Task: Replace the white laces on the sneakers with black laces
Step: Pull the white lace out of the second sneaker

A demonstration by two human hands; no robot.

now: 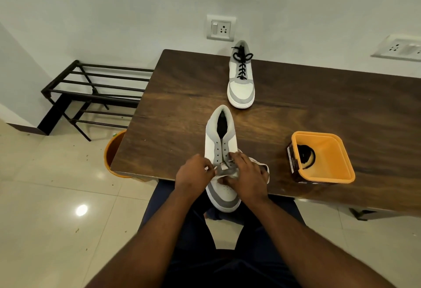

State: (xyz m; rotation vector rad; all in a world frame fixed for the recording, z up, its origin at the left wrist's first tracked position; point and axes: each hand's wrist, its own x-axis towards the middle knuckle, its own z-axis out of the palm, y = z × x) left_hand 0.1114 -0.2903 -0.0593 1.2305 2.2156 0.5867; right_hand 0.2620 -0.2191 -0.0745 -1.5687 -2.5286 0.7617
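The near sneaker (222, 151) lies toe-out over the front edge of the bench (182, 96), most eyelets bare. Both hands work at its lowest eyelets: the left hand (193, 172) pinches a bit of white lace (259, 164), the right hand (247, 175) curls over the vamp with lace trailing beside it. Farther back stands the second sneaker (241, 82), already strung with black laces (242, 64). An orange tub (330, 173) sits to the right

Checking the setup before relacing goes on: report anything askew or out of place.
The near sneaker overhangs the table edge, toe past it, steadied only by both hands. The orange container sits tilted. Nothing is spilled.
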